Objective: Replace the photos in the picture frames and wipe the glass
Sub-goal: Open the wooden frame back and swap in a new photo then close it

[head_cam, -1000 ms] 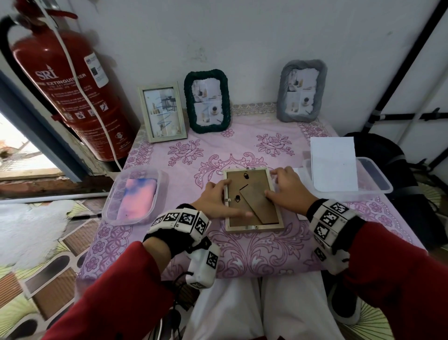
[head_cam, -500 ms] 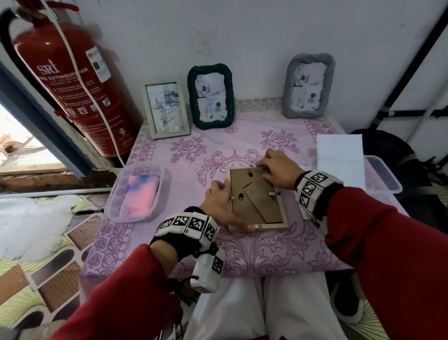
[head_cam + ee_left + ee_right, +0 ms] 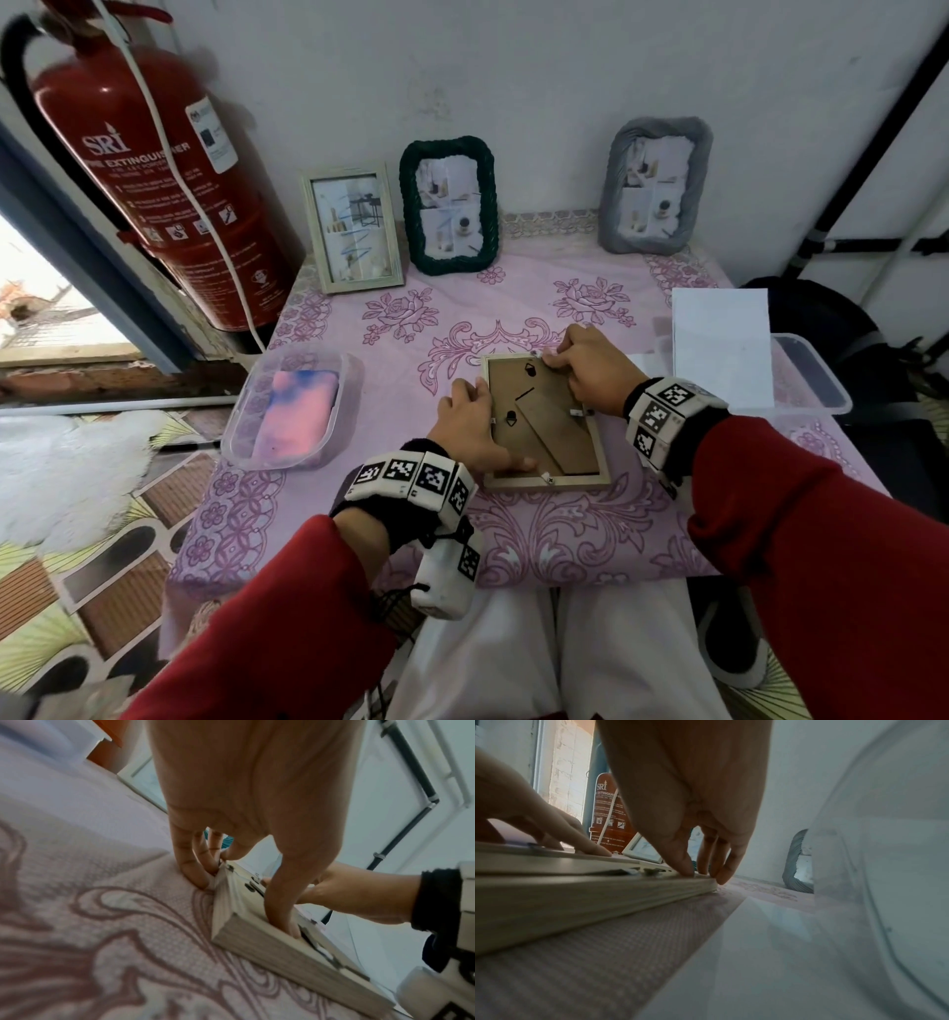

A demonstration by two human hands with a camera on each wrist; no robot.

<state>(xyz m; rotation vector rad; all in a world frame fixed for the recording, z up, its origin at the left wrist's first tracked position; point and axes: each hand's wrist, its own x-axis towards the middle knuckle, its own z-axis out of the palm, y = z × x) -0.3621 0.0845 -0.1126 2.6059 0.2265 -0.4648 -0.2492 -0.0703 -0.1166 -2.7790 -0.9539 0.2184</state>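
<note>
A light wooden picture frame (image 3: 549,482) lies face down on the pink flowered tablecloth (image 3: 359,514), its brown backing board and folded stand facing up. My left hand (image 3: 472,426) braces its left side: the thumb lies flat on the back near the lower left corner, and the fingers press against the outer left rail (image 3: 282,949). My right hand (image 3: 590,370) is at the upper right corner. Its fingers curl over the top rail (image 3: 577,892) with the thumb tip on top, next to a small metal tab.
Three photo frames stand against the back wall: white (image 3: 354,226), green braided (image 3: 449,205), grey (image 3: 657,187). A clear tub holding a pink-blue cloth (image 3: 295,411) sits left. Right, a clear tub (image 3: 811,380) has a white sheet (image 3: 721,344) leaning in it. A red fire extinguisher (image 3: 154,169) stands at far left.
My right hand has slid from the frame's right side up to its top right corner. The left hand has kept its place on the left rail.
</note>
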